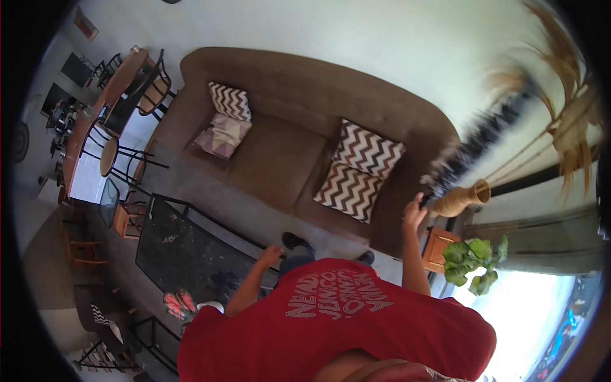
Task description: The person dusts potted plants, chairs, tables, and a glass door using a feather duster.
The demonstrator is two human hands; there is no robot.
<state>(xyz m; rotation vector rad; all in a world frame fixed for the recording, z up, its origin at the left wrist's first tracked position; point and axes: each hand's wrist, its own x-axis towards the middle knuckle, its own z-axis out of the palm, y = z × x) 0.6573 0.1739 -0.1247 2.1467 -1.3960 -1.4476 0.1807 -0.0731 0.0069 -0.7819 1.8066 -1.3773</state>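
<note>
My right hand is closed around the handle of a feather duster. The duster's dark grey and white feathers slant up to the right, smeared by motion, in front of the wall and dry plumes. Just right of this hand stands a woven, tan vase, partly behind the duster. Whether the feathers touch the plumes, I cannot tell. My left hand hangs by the edge of the black table, its fingers loosely curled with nothing visible in them.
A brown sofa with zigzag cushions curves along the wall. A leafy plant stands by the bright window at right. Pink flowers are at the table's near end. Bar stools line a counter at left.
</note>
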